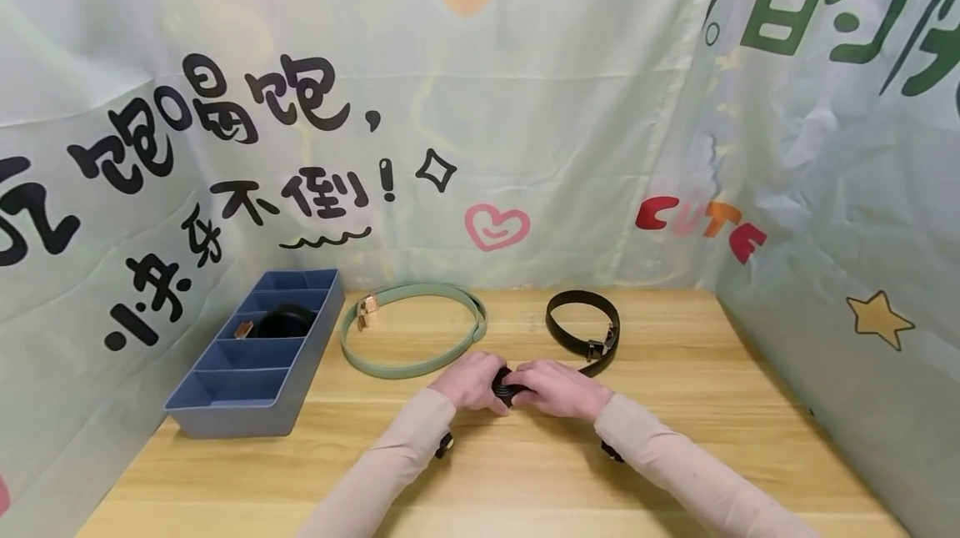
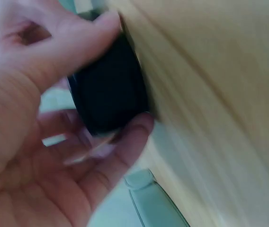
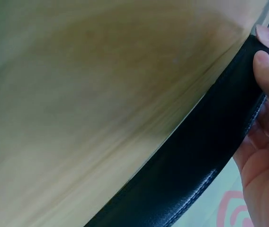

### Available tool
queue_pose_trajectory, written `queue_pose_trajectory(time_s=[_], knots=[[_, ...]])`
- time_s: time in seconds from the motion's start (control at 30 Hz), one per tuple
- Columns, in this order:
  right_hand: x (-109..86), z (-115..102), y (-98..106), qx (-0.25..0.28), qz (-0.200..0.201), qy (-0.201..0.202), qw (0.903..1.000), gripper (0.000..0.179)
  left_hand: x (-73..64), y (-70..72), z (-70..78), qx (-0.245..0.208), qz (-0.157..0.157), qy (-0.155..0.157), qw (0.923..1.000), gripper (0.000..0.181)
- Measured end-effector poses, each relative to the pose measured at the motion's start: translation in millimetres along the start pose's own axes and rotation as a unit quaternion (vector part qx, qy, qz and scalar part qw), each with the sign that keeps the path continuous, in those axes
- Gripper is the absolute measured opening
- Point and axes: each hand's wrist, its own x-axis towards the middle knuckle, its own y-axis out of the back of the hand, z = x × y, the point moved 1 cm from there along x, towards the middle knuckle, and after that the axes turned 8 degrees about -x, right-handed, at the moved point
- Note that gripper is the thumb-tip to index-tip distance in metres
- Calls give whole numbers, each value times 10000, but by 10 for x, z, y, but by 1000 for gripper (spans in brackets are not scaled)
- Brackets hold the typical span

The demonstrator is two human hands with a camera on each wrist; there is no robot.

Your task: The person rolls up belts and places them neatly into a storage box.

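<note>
Near the table's middle, a black belt (image 1: 506,389) is wound into a tight coil at one end. My left hand (image 1: 474,379) grips the coil from the left, thumb on one side and fingertips on the other in the left wrist view. My right hand (image 1: 562,389) pinches the same belt at the coil's right side. In the right wrist view the unrolled strap (image 3: 191,151) stretches away from the right thumb. Behind the right hand, the rest of the belt lies in a loose loop with its dark metal buckle (image 1: 596,349).
A light green belt (image 1: 412,371) with a gold-coloured buckle lies in a wide loop behind the left hand. At the left stands a blue-grey divided tray (image 1: 292,379); one compartment holds a coiled black belt (image 1: 287,321) with a copper-coloured buckle. Printed cloth walls surround the table.
</note>
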Motion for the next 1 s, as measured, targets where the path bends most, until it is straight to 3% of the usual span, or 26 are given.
queue_pose_trajectory(time_s=[0.1,0.2,0.37,0.5,0.7,0.77,0.87,1.0], knots=[[23,-13,5,-63,9,11,10000,7,-18,-18,15,132,309,117,9994,41],[28,-5,5,-54,-5,79,10000,13,-25,-25,-1,108,424,98,9990,39],[5,28,15,-49,-129,120,9998,30,-25,11,-63,-363,140,-189,9991,36],[21,30,10,-109,4,211,9997,28,-38,44,-61,-372,-75,-341,9987,38],[59,-4,-20,-240,216,265,9991,18,-60,9,-16,-336,198,216,9990,41],[55,-13,-23,-192,215,232,9993,19,-57,-16,-17,-309,343,267,9986,42],[33,-10,-21,-127,127,143,9997,24,-49,-34,-35,-209,405,94,9989,37],[9,11,-4,-128,79,34,9999,30,-33,-28,-75,-333,217,-267,9989,35]])
